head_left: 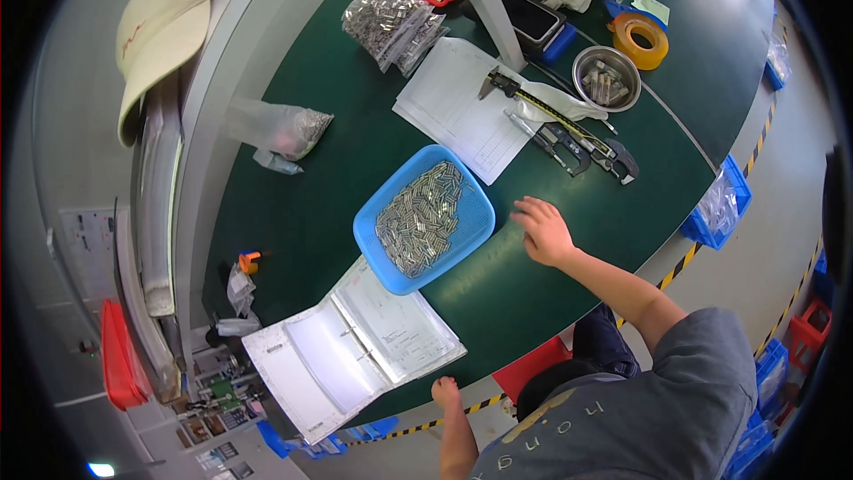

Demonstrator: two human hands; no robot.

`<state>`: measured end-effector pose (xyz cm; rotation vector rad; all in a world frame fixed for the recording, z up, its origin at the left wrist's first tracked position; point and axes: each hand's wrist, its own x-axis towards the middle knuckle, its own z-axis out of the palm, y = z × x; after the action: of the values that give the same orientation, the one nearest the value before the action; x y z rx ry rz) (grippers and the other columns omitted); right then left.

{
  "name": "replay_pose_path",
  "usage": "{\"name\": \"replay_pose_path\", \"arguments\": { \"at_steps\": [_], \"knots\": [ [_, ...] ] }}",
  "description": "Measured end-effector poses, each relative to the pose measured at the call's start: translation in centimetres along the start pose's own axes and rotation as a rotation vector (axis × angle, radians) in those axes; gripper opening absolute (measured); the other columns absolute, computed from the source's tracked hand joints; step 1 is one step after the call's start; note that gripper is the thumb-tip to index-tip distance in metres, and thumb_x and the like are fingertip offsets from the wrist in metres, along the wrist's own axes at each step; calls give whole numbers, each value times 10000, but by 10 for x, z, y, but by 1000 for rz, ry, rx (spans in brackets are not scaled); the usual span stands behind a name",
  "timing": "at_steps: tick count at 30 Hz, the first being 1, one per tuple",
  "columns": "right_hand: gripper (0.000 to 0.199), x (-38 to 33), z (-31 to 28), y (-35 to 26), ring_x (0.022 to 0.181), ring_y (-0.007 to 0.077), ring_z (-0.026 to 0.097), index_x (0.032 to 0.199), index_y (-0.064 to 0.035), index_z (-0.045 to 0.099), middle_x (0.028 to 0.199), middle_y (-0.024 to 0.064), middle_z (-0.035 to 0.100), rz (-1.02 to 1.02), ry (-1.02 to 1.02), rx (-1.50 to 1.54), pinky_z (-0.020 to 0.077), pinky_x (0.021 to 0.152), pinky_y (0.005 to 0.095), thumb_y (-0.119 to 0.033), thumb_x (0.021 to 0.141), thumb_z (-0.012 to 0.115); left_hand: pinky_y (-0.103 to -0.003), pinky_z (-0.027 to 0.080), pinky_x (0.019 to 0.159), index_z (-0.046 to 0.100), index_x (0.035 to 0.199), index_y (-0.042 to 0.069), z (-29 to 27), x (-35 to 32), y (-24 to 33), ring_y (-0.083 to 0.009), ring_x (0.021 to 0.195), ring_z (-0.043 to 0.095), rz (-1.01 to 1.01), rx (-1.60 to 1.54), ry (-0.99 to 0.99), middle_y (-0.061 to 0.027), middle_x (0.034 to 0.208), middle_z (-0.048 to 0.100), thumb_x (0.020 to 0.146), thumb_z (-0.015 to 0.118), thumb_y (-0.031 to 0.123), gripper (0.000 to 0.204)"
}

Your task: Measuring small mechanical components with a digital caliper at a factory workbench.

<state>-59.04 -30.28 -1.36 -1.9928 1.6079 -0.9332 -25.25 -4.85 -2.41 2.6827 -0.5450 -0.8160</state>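
Note:
My right hand (544,231) is over the green table just right of a blue plastic basket (371,253), fingers spread and nothing in them. Inside the basket lies a heap of small shiny metal pins (420,222). At the table's near edge, my left hand (446,392) is small in view, its fingers curled in with nothing visible in them. Close to it lies an open white ring binder (306,369) with paper sheets, and the basket overlaps its upper corner. Beyond my right hand, a digital micrometer (562,144) and a caliper (542,105) rest partly on paper sheets (453,107).
A metal bowl (633,93) of small parts stands near a yellow tape roll (641,55). Bags of metal parts (384,22) lie at the back, another bag (289,129) at left. A grey post (484,4) rises there. Blue bins (730,200) stand beyond the right edge.

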Motion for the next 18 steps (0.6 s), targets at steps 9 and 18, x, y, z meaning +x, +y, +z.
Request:
{"name": "replay_pose_path", "arguments": {
  "at_steps": [9, 18],
  "knots": [
    [340, -5, 9, -9, 1083, 254, 415, 954, -70, 529, 1080, 81, 473, -38, 103, -170, 331, 913, 391, -84, 615, 548, -428, 446, 613, 623, 678, -7, -53, 64, -4, -350, 654, 570, 483, 761, 151, -187, 699, 598, 673, 500, 259, 293],
    [563, -75, 74, -70, 1284, 255, 172, 1314, -98, 260, 1381, 98, 215, 475, 114, -740, 130, 1033, 436, -294, 811, 419, -411, 355, 446, 386, 535, 84, -73, 108, -55, -310, 527, 447, 1478, 222, 143, -95, 582, 412, 617, 521, 112, 161]
  ]
}}
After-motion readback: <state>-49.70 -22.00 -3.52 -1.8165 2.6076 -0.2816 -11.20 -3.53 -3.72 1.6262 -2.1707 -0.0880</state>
